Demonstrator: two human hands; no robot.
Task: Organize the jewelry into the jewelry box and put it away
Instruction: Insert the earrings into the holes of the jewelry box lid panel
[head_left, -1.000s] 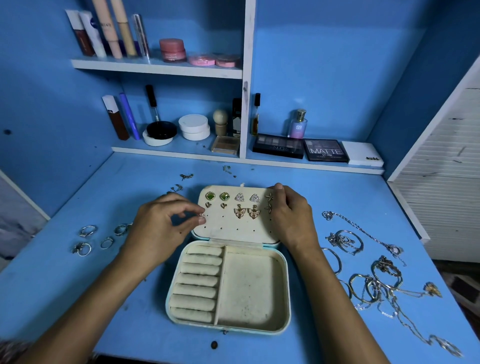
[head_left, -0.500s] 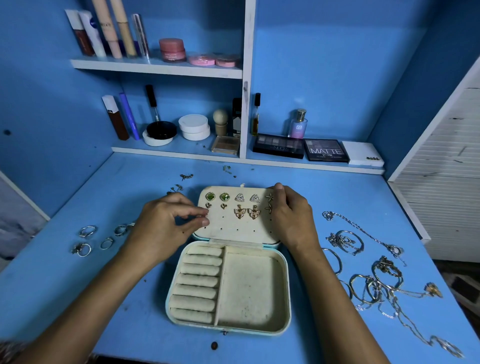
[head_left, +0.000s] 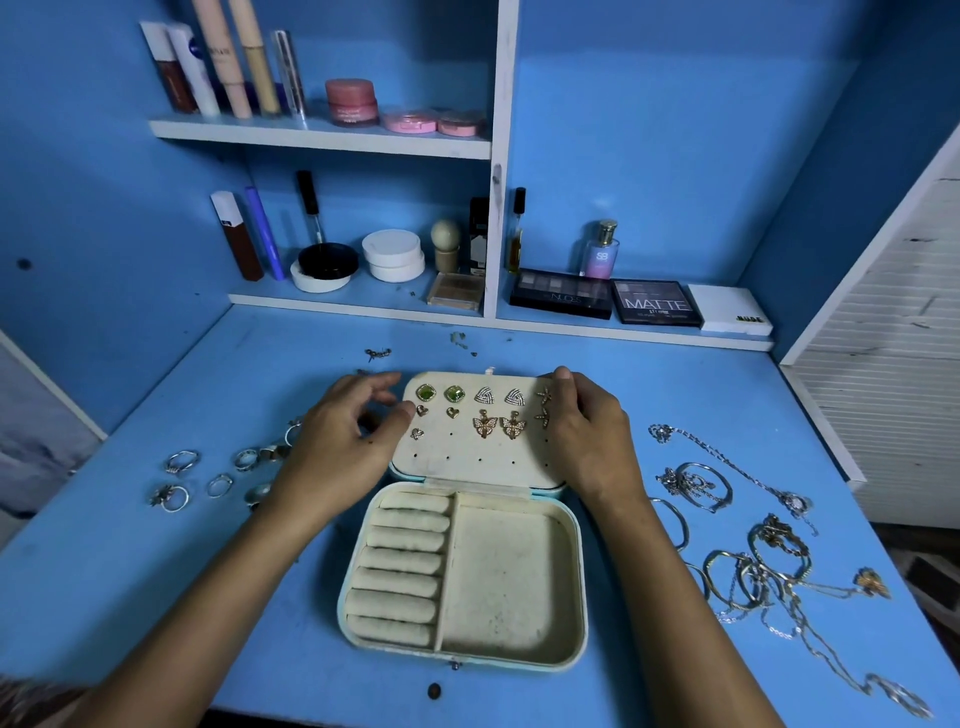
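Note:
The pale jewelry box (head_left: 577, 545) lies open in the middle of the blue desk, its ring rolls and large compartment bare. Several earrings are pinned on its raised lid panel (head_left: 483, 460), among them a small one (head_left: 416, 433) at the lower left. My left hand (head_left: 337, 441) hovers at the lid's left edge with fingers loosely spread and the thumb beside that earring, holding nothing. My right hand (head_left: 587, 431) grips the lid's right edge, thumb on its top corner. Rings (head_left: 179, 462) lie at the left, while tangled necklaces and bracelets (head_left: 753, 566) lie at the right.
Loose earrings (head_left: 378, 354) lie on the desk behind the box. Shelves at the back carry cosmetics and eyeshadow palettes (head_left: 561, 293). A white louvred panel (head_left: 893, 364) borders the desk on the right. A small dark bead (head_left: 434, 690) sits near the front edge.
My left hand pinched a small earring at the lid's left edge; the earring now sits in the panel and the fingers have spread apart. The right hand has not moved.

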